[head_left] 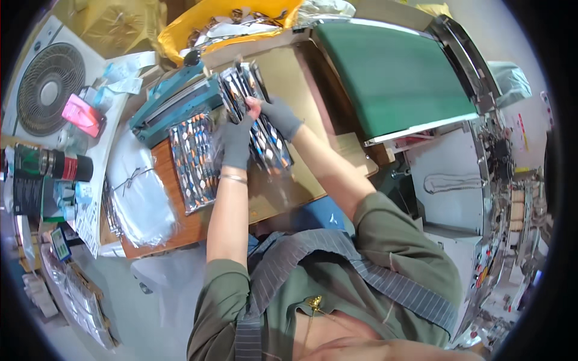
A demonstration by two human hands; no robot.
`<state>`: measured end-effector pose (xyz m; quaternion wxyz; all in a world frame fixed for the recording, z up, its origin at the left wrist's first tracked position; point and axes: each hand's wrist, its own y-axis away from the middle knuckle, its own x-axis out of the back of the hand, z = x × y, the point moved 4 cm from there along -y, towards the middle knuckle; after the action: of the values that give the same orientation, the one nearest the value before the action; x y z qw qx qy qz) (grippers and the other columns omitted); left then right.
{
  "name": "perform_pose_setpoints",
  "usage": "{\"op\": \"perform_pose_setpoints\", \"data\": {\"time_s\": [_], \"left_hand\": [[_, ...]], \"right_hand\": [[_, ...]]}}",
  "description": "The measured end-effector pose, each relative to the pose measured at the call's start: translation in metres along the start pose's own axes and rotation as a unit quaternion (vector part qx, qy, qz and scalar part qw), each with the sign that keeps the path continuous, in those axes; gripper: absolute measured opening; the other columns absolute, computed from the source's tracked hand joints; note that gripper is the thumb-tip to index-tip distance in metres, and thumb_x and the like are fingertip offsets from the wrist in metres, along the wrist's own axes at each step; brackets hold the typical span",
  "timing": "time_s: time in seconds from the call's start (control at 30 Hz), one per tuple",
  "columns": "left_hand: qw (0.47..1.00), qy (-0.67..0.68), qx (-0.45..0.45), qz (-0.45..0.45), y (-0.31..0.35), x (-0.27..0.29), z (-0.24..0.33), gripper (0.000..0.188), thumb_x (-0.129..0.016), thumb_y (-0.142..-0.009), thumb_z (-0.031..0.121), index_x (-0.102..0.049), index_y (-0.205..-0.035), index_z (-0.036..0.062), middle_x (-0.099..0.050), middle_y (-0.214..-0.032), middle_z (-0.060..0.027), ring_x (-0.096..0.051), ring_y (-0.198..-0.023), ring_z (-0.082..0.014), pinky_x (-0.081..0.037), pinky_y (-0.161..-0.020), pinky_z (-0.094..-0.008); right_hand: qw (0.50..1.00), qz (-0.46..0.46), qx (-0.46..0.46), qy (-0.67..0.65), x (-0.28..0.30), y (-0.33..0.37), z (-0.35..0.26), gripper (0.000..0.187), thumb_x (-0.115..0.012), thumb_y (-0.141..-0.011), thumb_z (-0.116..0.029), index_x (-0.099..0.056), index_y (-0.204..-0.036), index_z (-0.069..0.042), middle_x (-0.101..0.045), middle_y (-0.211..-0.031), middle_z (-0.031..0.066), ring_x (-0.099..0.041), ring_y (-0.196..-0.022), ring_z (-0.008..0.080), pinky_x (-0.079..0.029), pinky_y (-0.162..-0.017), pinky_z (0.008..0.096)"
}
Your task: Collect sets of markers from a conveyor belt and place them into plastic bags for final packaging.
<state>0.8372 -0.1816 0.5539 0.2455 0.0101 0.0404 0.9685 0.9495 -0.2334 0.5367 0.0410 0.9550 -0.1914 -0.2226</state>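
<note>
Both my hands wear grey gloves with some fingertips bare. Between them is a bundle of long, narrow patterned packets, dark with blue, white and orange marks. My left hand closes on its left side, thumb across the packets. From the right, my right hand grips the same bundle. Left of my left hand, a clear bag of similar packets lies flat on the brown table. A blue bar-shaped machine, apparently a bag sealer, stands just beyond it.
Clear plastic bags are stacked at the table's left. A yellow-lined bin holds loose packets at the back. To the right is a green conveyor belt with a metal edge. A fan and a pink pack sit far left.
</note>
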Motion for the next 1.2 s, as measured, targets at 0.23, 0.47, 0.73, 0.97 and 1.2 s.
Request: {"op": "perform_pose_setpoints", "data": {"time_s": [0.23, 0.47, 0.73, 0.97, 1.2], "left_hand": [[0.966, -0.035, -0.138, -0.215, 0.061, 0.024, 0.074, 0.076, -0.085, -0.056, 0.014, -0.046, -0.12, 0.0033, -0.058, -0.111, -0.0057, -0.057, -0.098, -0.0178, -0.047, -0.089, -0.0302], [0.958, -0.125, -0.077, -0.247, 0.103, 0.053, 0.044, 0.053, -0.079, -0.064, 0.012, -0.056, -0.111, 0.004, -0.064, -0.101, -0.0059, -0.061, -0.089, -0.0142, -0.051, -0.078, -0.032], [0.854, 0.466, 0.043, -0.228, 0.209, 0.052, 0.046, 0.037, -0.068, -0.081, 0.024, -0.049, -0.11, 0.0099, -0.052, -0.105, 0.0031, -0.052, -0.1, -0.0098, -0.045, -0.086, -0.0299], [0.966, -0.096, -0.237, -0.047, 0.204, 0.115, 0.099, 0.026, -0.06, -0.087, 0.016, -0.058, -0.111, 0.0053, -0.062, -0.078, -0.0027, -0.057, -0.066, -0.0128, -0.048, -0.062, -0.0272], [0.922, -0.185, -0.336, 0.053, 0.258, 0.142, 0.029, 0.021, -0.063, -0.081, 0.013, -0.049, -0.068, 0.0038, -0.046, -0.058, -0.009, -0.044, -0.049, -0.0201, -0.035, -0.047, -0.0314]], "right_hand": [[0.954, -0.246, 0.17, 0.025, -0.032, 0.086, -0.073, 0.096, -0.079, -0.068, -0.016, -0.019, -0.142, -0.003, -0.043, -0.131, 0.0092, -0.042, -0.119, 0.0162, -0.035, -0.101, 0.0323], [0.99, -0.09, 0.093, 0.054, -0.087, 0.131, -0.048, 0.084, -0.079, -0.066, -0.013, -0.033, -0.136, -0.003, -0.048, -0.122, 0.0079, -0.049, -0.109, 0.0152, -0.041, -0.094, 0.0311], [0.935, -0.349, -0.058, -0.033, -0.104, 0.134, 0.006, 0.06, -0.064, -0.071, -0.03, -0.054, -0.119, 0.004, -0.062, -0.1, 0.0166, -0.063, -0.084, 0.0269, -0.05, -0.08, 0.0333], [0.944, -0.322, -0.074, 0.01, -0.154, 0.138, 0.046, 0.055, -0.058, -0.083, -0.029, -0.046, -0.127, 0.001, -0.06, -0.1, 0.0139, -0.06, -0.096, 0.0219, -0.046, -0.091, 0.0325], [0.963, -0.139, -0.188, -0.137, -0.117, 0.219, 0.074, 0.067, -0.049, -0.09, -0.051, -0.036, -0.136, -0.004, -0.054, -0.118, 0.0094, -0.052, -0.11, 0.019, -0.041, -0.098, 0.0316]]}}
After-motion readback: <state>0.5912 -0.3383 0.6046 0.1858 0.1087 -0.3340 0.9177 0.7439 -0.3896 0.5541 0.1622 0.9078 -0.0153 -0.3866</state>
